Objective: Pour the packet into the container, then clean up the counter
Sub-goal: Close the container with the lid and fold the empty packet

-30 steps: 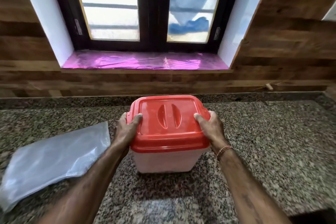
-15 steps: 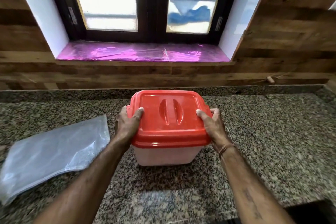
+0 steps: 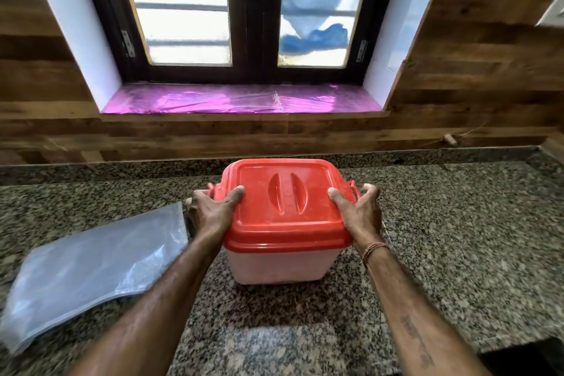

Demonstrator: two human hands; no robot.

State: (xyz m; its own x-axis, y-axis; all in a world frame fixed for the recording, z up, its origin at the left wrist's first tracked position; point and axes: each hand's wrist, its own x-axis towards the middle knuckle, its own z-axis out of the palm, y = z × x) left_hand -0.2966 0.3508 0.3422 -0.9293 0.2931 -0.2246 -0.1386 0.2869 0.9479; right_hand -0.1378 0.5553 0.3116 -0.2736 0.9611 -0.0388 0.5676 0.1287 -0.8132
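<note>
Fingers of the left hand and the right hand are curled round opposite sides of the red lid, thumbs pressed on top. It sits closed on the white container, upright on the table. A flat clear packet lies just left of it

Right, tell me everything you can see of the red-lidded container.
The container is a squarish, plastic-looking tub. It has a pale translucent body under a red lid, which has two curved grip recesses on top and red side clips. It stands upright and closed on the speckled granite counter. The left hand and right hand grip its lid edges, thumbs on top. Contents unclear.
</note>
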